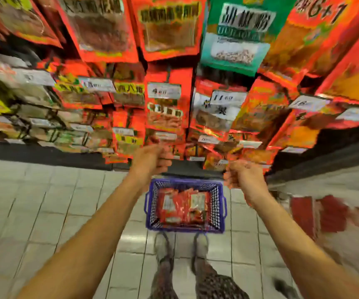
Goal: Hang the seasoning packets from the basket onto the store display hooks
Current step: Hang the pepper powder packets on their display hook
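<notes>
Blue basket (184, 227) on floor tiles (44, 201) at 6 o'clock, red seasoning packets (183, 207) inside. Above it, left hand (151, 159) at 11 and right hand (242, 174) at 1, apart, fingers curled (grip contents blurred, can't tell). Beyond: display w/ hung packets (165, 108).

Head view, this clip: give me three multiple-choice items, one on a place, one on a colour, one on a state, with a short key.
1. Where does the basket stand?
A. on the tiled floor, just ahead of the person's feet
B. on a shelf
C. hung from a hook

2. What colour is the basket?
A. green
B. blue-purple
C. white

3. What does the basket hold?
A. nothing
B. bottles
C. red packets

Key: 1 A, floor tiles surround it below the display. 2 B, its mesh walls show that colour. 3 C, red packets lie flat inside, while the left hand and right hand are raised toward the hanging packets.
</notes>
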Demonstrator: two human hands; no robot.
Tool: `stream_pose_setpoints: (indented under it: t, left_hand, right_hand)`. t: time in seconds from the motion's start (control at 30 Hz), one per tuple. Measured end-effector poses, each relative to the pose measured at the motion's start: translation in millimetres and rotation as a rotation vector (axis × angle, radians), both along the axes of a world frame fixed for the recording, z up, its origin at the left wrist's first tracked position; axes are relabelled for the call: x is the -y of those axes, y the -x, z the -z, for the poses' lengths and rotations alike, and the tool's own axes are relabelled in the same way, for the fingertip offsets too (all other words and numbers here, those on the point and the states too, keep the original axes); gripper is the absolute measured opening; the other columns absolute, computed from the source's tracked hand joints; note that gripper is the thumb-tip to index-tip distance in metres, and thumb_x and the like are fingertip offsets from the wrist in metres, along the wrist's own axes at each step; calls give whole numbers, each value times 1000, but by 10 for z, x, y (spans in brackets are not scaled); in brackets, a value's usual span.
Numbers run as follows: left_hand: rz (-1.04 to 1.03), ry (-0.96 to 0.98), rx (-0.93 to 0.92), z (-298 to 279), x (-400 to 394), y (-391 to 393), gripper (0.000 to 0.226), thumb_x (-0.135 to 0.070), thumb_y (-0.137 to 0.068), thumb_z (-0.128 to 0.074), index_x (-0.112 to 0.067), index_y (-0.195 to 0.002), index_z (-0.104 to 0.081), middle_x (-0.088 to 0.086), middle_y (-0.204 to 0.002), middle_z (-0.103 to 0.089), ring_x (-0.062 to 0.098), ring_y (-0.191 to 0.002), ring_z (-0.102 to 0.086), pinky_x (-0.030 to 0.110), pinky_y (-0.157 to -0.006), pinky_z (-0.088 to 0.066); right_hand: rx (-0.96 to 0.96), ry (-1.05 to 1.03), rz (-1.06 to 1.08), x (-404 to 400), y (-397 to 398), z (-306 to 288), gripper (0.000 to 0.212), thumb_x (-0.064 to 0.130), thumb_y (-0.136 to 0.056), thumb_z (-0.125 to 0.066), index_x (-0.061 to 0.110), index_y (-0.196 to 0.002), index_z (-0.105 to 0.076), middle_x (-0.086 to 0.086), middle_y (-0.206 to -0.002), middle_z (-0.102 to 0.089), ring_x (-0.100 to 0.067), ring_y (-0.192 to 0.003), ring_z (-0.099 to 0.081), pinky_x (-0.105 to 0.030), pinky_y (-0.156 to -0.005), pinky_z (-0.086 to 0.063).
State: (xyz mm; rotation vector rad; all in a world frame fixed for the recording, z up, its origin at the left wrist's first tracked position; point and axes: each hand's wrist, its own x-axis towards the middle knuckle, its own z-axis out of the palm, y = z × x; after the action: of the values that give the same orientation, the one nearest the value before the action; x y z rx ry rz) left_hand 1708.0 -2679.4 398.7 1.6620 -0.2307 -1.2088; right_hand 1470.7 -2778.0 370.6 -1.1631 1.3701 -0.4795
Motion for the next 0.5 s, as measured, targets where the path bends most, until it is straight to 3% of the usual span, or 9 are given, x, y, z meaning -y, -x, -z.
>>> stream_pose_setpoints:
  t: [0.07,0.17,0.23,0.3,0.37,0.5]
  left_hand:
    - [-32,-122,-59,472,-183,129,25,-17,-101,-49,-18,-81,-65,1,-71,-65,11,-56,-57,17,-46,-45]
    - [-46,-291,-161,1201,-405,301,41,-12,-97,-50,-14,-64,-74,5,-73,-54,17,-60,-47,18,-43,-39]
    - [-76,-406,-162,1709,-582,416,28,-11,-94,-55,-12,-73,-74,8,-77,-59,19,-61,-52,21,-52,-43]
    - [-82,-509,-178,2208,-758,502,12,-15,-95,-57,-12,-93,-69,5,-80,-69,21,-69,-64,27,-64,-50]
    - [-73,-571,-213,2747,-893,543,14,-20,-96,-59,-10,-103,-67,4,-81,-71,22,-74,-68,32,-72,-51]
    - [-30,-673,-209,3882,-951,541,9,-16,-93,-60,-11,-97,-66,5,-79,-70,20,-68,-66,30,-69,-50]
  right_hand:
    - [-79,-107,-17,-108,107,535,23,1,-94,-52,9,-75,-61,-5,-52,-63,-14,-40,-57,-22,-44,-47]
    - [-218,-247,-29,-283,278,1366,24,3,-92,-59,11,-70,-65,-15,-67,-64,-24,-53,-61,-33,-57,-54]
    - [-284,-341,2,-423,377,1940,23,4,-90,-62,11,-68,-66,-18,-68,-65,-28,-58,-61,-40,-61,-54]
    - [-364,-454,-16,-589,452,2517,11,12,-88,-62,8,-79,-68,-17,-71,-69,-28,-57,-65,-33,-55,-55]
    - [-432,-550,-26,-759,534,3137,12,16,-90,-59,6,-91,-67,-13,-72,-71,-24,-55,-67,-26,-47,-52]
    - [-545,-674,-139,-953,609,4385,17,10,-96,-52,7,-81,-60,-6,-59,-63,-17,-44,-60,-20,-40,-47]
